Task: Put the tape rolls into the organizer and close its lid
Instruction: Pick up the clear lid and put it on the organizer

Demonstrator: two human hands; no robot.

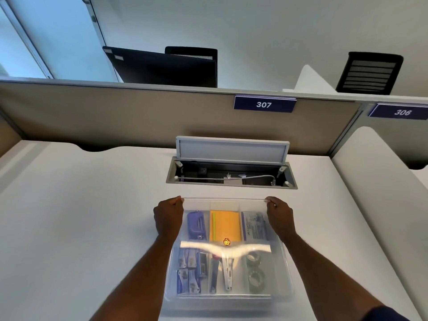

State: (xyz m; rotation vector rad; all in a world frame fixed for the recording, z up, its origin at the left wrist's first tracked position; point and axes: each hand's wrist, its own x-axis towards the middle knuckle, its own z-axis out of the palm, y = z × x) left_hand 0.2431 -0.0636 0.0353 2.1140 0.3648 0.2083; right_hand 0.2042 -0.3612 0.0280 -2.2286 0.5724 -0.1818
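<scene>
A clear plastic organizer (pixel 283 269) sits on the white desk in front of me. Its transparent lid (pixel 224 201) is tilted above it, far edge raised. My left hand (pixel 168 216) grips the lid's far left corner and my right hand (pixel 279 215) grips its far right corner. Seen through the lid, two tape rolls (pixel 254 268) lie in the near right compartment, one behind the other. Other compartments hold a blue stapler, yellow notepads, staple boxes, scissors and a packet.
An open cable hatch (pixel 231 174) with a raised flap lies in the desk just beyond the organizer. A beige partition (pixel 139 114) with labels 307 and 306 closes off the back. A white divider (pixel 375 181) bounds the desk on the right.
</scene>
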